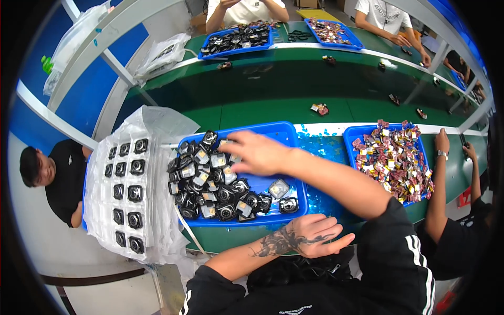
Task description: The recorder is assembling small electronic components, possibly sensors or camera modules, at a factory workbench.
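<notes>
Pick step judged in hand: right hand (257, 152) was spread, grip released, over small black parts (210, 184) in blue tray (286, 131). Left hand (310, 233), grip released, empty, rested just below tray. A closing grip was called for next.

Counts along the green conveyor bench

Four blue trays (283, 129) are seen: two hold black round parts (220, 195), two hold small reddish packets (395, 157). Fourteen parts are seated in the clear blister sheet (126, 194). Seven stray packets (319, 109) are scattered on the belt.
</notes>
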Demonstrator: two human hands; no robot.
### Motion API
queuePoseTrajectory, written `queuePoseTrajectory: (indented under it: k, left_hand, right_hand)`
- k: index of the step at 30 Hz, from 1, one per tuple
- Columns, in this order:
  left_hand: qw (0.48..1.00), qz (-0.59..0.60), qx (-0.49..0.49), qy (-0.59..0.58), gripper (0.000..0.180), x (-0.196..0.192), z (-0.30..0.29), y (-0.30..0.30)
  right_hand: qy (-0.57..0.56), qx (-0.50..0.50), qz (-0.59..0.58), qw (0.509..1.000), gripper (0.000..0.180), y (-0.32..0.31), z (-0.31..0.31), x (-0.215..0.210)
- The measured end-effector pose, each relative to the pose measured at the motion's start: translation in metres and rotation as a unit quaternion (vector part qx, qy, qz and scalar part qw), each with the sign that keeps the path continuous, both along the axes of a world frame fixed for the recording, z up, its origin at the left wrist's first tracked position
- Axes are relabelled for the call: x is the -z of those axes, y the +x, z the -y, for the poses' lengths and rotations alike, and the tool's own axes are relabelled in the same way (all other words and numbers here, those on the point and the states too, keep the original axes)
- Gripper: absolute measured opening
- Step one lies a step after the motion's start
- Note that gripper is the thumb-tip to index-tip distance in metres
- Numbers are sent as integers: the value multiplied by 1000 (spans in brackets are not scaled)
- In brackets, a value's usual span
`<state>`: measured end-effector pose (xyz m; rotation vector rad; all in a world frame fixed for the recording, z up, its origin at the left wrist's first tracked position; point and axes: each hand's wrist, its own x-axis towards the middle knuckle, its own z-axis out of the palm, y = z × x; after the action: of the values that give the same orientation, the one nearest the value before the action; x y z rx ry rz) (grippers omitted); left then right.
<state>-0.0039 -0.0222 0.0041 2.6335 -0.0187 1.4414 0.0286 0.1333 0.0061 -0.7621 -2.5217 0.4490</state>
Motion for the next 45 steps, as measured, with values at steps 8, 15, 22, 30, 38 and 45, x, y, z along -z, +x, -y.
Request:
queuePoseTrajectory:
  k: [8, 15, 22, 30, 38, 45]
  left_hand:
    - [1000, 28, 8, -9, 65, -3, 3, 10]
    - [999, 46, 9, 23, 59, -1, 1, 1]
    - [993, 111, 31, 23, 43, -1, 0, 7]
    - [993, 120, 10, 3, 48, 5, 7, -3]
    - [994, 107, 27, 17, 46, -2, 8, 7]
    - [992, 124, 13, 31, 30, 5, 3, -4]
  right_hand:
    - [10, 46, 166, 985, 52, 16, 31, -20]
    - [51, 8, -33, 998, 51, -68, -21, -22]
    - [9, -68, 91, 993, 61, -58, -7, -16]
    - [-32, -33, 145, 988, 45, -33, 22, -23]
    - [16, 31, 246, 969, 49, -34, 30, -61]
    - [72, -136, 30, 988, 55, -131, 48, -5]
